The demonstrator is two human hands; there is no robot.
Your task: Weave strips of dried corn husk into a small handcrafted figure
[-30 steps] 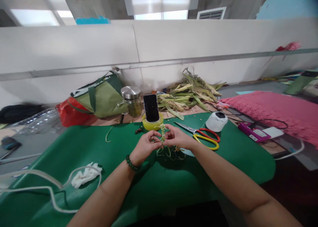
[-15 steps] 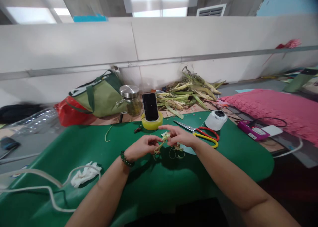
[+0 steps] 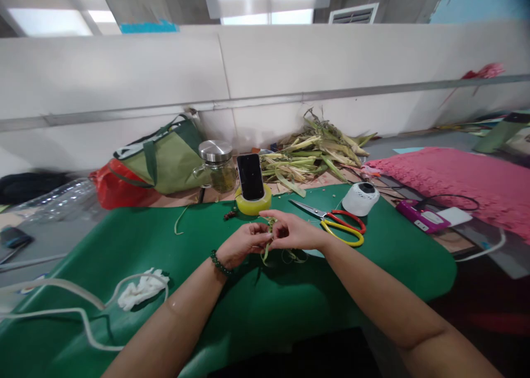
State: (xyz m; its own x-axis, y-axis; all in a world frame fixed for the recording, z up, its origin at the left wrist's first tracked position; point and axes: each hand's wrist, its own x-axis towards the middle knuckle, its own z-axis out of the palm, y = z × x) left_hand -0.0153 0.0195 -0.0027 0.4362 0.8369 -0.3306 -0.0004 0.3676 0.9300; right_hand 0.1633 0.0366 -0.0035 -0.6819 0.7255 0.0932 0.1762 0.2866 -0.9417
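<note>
My left hand [image 3: 242, 246] and my right hand [image 3: 290, 232] meet over the green mat [image 3: 265, 301], both pinched on a small braid of pale green leaf strips [image 3: 268, 240]. Loose strip ends hang below the fingers onto the mat. A dark bead bracelet [image 3: 218, 263] is on my left wrist. Just behind my hands a phone [image 3: 250, 176] stands upright in a yellow tape roll [image 3: 253, 205].
Red and yellow scissors [image 3: 337, 224] and a white round device [image 3: 360, 198] lie right of my hands. A heap of husk leaves [image 3: 314, 154], a glass jar [image 3: 217, 165] and a green bag [image 3: 163, 157] line the wall. White cord [image 3: 78, 312] lies at the left; pink cloth [image 3: 455, 179] at the right.
The braid stood upright between my hands a second ago; it has since tipped down and my hands have closed tighter together over it, slightly lower on the mat.
</note>
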